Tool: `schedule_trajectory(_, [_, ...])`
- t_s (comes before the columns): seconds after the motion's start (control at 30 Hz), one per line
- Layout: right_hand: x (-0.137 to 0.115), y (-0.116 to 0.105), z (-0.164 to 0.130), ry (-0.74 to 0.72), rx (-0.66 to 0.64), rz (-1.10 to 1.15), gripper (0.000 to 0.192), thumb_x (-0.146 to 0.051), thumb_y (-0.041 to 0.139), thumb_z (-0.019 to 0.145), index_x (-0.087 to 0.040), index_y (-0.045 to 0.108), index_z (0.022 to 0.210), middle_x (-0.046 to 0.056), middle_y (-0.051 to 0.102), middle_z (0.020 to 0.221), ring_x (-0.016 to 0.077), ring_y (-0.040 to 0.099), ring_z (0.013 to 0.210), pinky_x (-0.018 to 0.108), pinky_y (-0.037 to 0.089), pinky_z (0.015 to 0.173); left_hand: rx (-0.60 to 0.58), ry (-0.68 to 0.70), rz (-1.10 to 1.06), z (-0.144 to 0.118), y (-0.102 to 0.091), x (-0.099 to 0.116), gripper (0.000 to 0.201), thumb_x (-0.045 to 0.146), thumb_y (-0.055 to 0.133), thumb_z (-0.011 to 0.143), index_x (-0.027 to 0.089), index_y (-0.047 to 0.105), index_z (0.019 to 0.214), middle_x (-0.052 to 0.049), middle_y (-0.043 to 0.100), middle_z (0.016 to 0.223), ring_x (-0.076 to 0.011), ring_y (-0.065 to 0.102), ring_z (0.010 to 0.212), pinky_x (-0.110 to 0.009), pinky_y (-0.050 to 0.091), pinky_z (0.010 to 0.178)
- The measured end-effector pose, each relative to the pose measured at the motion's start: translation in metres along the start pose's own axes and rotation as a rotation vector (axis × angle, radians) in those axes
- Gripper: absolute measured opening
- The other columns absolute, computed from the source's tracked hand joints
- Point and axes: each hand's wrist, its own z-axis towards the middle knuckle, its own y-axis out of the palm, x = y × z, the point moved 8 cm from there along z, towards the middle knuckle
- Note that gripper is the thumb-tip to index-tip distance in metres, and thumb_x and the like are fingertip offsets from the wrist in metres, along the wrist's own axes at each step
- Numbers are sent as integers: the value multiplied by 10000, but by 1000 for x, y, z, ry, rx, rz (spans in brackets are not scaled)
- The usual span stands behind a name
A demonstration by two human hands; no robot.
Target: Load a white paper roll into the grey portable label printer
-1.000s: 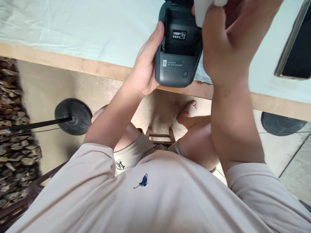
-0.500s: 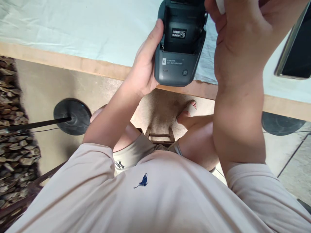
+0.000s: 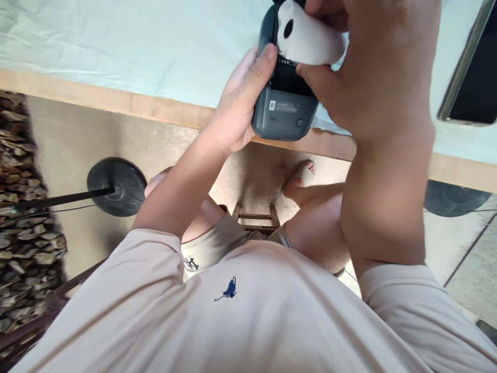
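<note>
Hands up over the near edge of the worktop (image 3: pixel 116 101), and both are busy. Your left hand (image 3: pixel 236 111) is wrapped around the left side of the dark grey label printer (image 3: pixel 283 106), thumb pressed on its upper left corner, palm cradling the body. The printer sits tilted toward you, its lower end just above the worktop's wooden edge, with a small white label and a round button showing on the front face.

Your right hand (image 3: pixel 373 67) comes in from above, clenched on a white paper roll (image 3: pixel 306 39). You can see the roll's dark core hole facing left. The roll is right at the printer's open compartment, touching or just over its top; how far it sits inside is hidden behind your fingers (image 3: pixel 318 83).

Off to the right, a phone (image 3: pixel 471 77) lies on the pale cloth (image 3: pixel 135 41) that covers the worktop, well apart from the printer. Below, you're in a beige shirt (image 3: pixel 252 321), knees apart over a wooden stool (image 3: pixel 256 217). A black round stand base (image 3: pixel 116 186) rests on the floor to your left, beside a heap of wood chips (image 3: pixel 23 217).
</note>
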Motion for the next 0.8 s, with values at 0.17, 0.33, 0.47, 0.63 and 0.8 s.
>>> schedule_trajectory(0.17, [-8, -1, -3, -101, -38, -129, 321, -254, 466, 786, -195, 583, 1080, 4, 555, 968, 157, 573, 998, 303, 423, 909, 38, -35, 21, 1, -3, -1, 186, 340, 518, 932, 226, 665, 928, -41, 659, 1084, -288, 502, 1276, -382, 481, 996])
schedule_trajectory(0.33, [4, 9, 1, 55, -89, -255, 284, -299, 472, 793, -256, 598, 1044, -2, 598, 1006, 222, 594, 1037, 353, 431, 909, 37, 26, 33, 0, 4, 1, 269, 246, 387, 974, 173, 630, 884, -17, 642, 994, -254, 493, 1293, -366, 506, 949])
schedule_trajectory(0.47, [0, 18, 2, -14, -9, -302, 211, -310, 532, 763, -240, 626, 939, 0, 620, 930, 216, 611, 1006, 353, 448, 863, -36, 30, -2, 2, 5, 2, 272, 312, 409, 980, 153, 627, 947, -53, 646, 1002, -258, 533, 1231, -362, 506, 937])
schedule_trajectory(0.63, [-16, 14, -17, -317, 149, -136, 300, -441, 435, 887, -242, 660, 902, -9, 627, 918, 171, 579, 1031, 372, 447, 922, -63, -60, -41, 2, -1, -1, 288, 410, 481, 932, 170, 641, 933, -83, 652, 931, -243, 612, 1004, -329, 498, 822])
schedule_trajectory(0.8, [-12, 2, -36, -398, 394, 241, 269, -417, 474, 861, -214, 651, 855, 3, 641, 902, 146, 577, 983, 344, 463, 920, -42, 12, 35, 0, -6, 1, 113, 215, 594, 845, 210, 626, 953, -13, 650, 948, -211, 639, 962, -320, 484, 839])
